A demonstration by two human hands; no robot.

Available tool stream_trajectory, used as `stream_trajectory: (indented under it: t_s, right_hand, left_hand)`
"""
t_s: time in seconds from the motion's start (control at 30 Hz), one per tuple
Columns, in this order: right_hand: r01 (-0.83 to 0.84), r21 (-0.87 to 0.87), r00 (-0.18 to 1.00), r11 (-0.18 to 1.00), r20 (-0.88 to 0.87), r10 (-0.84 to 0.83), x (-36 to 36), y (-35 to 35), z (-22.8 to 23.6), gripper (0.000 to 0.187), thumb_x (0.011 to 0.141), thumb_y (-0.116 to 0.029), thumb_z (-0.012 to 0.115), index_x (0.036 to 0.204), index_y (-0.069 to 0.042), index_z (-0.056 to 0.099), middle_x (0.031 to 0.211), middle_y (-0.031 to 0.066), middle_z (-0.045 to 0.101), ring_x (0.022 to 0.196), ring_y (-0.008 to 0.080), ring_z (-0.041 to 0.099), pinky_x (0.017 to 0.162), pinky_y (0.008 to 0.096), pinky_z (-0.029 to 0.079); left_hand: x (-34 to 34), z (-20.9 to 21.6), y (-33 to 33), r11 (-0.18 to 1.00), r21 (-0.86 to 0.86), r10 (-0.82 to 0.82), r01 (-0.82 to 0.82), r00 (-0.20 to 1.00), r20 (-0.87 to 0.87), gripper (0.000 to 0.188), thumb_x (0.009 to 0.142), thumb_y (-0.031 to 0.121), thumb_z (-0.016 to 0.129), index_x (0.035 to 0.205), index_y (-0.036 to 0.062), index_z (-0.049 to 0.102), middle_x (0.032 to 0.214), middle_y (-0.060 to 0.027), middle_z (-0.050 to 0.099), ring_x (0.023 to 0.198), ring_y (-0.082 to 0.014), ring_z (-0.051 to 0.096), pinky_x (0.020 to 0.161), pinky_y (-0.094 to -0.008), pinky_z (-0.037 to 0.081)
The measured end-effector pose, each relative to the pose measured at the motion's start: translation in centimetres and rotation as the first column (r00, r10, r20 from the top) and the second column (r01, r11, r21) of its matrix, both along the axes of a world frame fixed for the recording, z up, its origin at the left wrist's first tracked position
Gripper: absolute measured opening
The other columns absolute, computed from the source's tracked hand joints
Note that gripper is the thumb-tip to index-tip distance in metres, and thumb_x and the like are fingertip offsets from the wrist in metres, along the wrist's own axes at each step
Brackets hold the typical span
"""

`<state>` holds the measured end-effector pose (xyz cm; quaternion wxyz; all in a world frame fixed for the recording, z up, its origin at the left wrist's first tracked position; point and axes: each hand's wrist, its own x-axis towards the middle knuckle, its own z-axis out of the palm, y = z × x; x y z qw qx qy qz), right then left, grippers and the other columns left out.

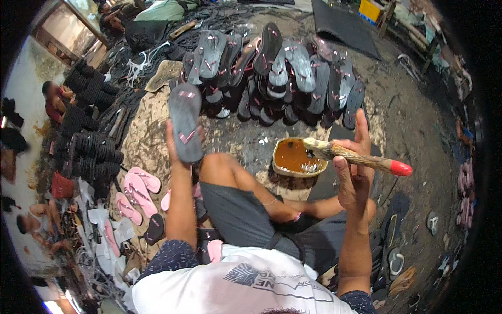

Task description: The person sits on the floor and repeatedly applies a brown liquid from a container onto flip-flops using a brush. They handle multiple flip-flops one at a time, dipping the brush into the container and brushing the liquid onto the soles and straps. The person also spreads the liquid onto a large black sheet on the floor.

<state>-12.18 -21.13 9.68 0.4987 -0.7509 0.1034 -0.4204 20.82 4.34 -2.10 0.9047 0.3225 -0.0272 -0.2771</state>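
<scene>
My left hand [171,142] is closed around the edges of a dark grey flip-flop sole [185,112], held up at the left with pink-and-white pieces showing on its face. In my right hand [356,175] a rough, bark-brown wooden stick [348,154] lies between thumb and fingers, with some fingers stretched upward. The stick has a red end at the right and a pale end at the left. That pale end is over the rim of a yellowish bowl [300,173] holding amber-brown liquid; whether it touches the bowl I cannot tell.
A heap of grey flip-flops [298,65] stands beyond the bowl. Pink flip-flops [139,192] lie left of my legs. Stacks of black soles [93,152] and other people [42,225] are at the far left. A yellow crate [369,10] sits at the back right.
</scene>
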Motion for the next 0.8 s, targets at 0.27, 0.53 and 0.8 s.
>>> stream_trajectory:
  t_s: [0.27,0.53,0.8]
  right_hand:
    - [0.209,0.224,0.977,0.952,-0.083,-0.195,0.0,-0.9,-7.8,0.025,0.095,-0.014,0.069,0.116,-0.001,0.068,0.16,0.0211,0.032,0.146,0.0316,0.035,0.119,0.0422,0.027]
    - [0.27,0.35,0.961,0.897,-0.157,-0.228,-1.1,-1.5,-9.7,0.041,0.097,-0.01,0.066,0.133,0.005,0.055,0.159,0.013,0.036,0.138,0.0218,0.044,0.115,0.0348,0.033]
    - [0.393,0.272,0.917,0.878,-0.182,-0.354,-3.0,-2.0,-8.0,0.044,0.099,-0.013,0.064,0.138,0.003,0.054,0.155,0.0102,0.044,0.137,0.0227,0.046,0.116,0.0362,0.033]
  left_hand:
    - [-1.8,-9.6,18.6,0.961,0.276,0.102,-0.005,0.935,-0.338,0.061,0.1,0.043,0.051,0.14,-0.0039,0.046,0.132,-0.0254,0.057,0.123,-0.0389,0.057,0.102,-0.0564,0.05]
    - [0.1,0.5,6.3,0.863,0.505,-0.089,-0.018,0.978,0.187,0.057,0.097,0.015,0.064,0.149,0.0041,0.042,0.133,-0.0081,0.057,0.108,-0.0177,0.063,0.082,-0.0366,0.061]
    - [13.1,-0.5,-16.5,0.846,0.533,-0.172,0.0,0.947,0.273,0.044,0.099,-0.001,0.052,0.143,-0.0014,0.05,0.134,-0.0142,0.055,0.112,-0.0217,0.06,0.096,-0.0407,0.06]
